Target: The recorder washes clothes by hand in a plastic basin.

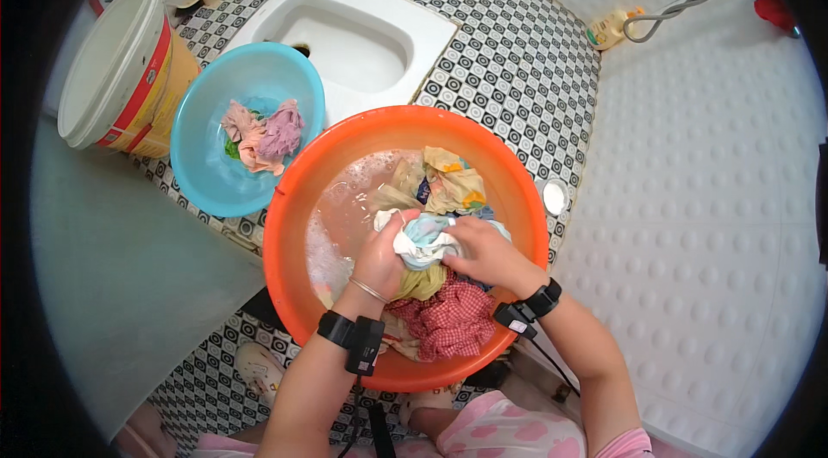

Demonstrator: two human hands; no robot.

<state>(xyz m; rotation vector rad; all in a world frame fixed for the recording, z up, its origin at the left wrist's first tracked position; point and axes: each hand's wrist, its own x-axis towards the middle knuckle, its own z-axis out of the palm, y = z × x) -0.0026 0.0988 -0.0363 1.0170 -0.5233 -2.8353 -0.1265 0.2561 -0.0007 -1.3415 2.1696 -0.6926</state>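
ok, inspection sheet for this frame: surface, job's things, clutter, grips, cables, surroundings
Surface: patterned black-and-white tile floor, raised around a white squat toilet.
Job's things: orange basin with soapy water and mixed clothes; white and pale blue cloth bunched between both hands.
Clutter: blue basin holding wrung pink and purple clothes; lidded white bucket.
Grips: left hand and right hand both closed on the cloth.
Cables: grey cable to a power strip; wires from the wristbands.
Surroundings: white textured wall.

Patterned tile floor (509, 53) — orange basin (293, 199), blue basin (194, 156)
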